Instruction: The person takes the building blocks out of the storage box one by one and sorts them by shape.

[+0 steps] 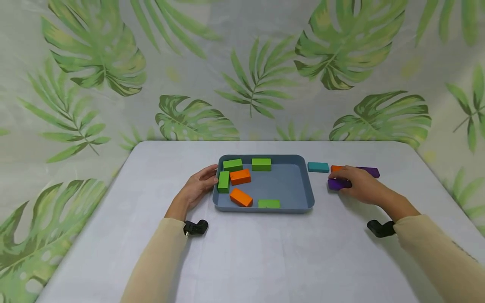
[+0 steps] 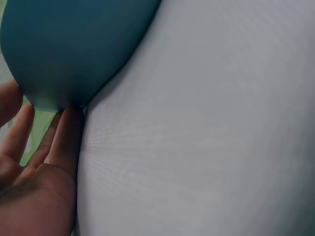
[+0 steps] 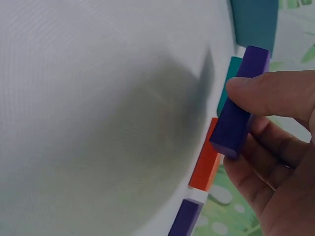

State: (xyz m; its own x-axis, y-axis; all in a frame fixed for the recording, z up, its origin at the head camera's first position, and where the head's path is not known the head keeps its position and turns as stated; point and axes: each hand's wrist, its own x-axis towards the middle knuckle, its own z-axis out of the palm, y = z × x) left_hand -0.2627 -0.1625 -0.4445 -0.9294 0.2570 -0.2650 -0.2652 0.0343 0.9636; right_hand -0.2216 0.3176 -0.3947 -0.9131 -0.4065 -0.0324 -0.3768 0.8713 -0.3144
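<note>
The right hand (image 1: 361, 185) pinches a purple block (image 3: 235, 115) between thumb and fingers, to the right of the blue-grey tray (image 1: 280, 183) and well apart from it. The left hand (image 1: 198, 187) is at the tray's left wall, its fingers loosely extended and touching the outside.

Inside the tray, a first green block (image 1: 233, 165) sits in the far left corner and a second green block (image 1: 261, 164) along the far wall. A third green block (image 1: 224, 182) lies along the left wall, with an orange block (image 1: 240, 177) just to its right. Another orange block (image 1: 241, 198) lies at an angle towards the tray's near left, and a fourth green block (image 1: 269, 204) rests by the near wall.

Outside the tray, on the white tabletop (image 1: 242, 252), a row runs rightward from its far right corner: a teal block (image 1: 318, 167) nearest, then a loose orange block (image 3: 204, 157) partly hidden in the head view, then a second purple block (image 1: 369, 171). A leaf-print cloth (image 1: 204, 63) hangs beyond the tray.
</note>
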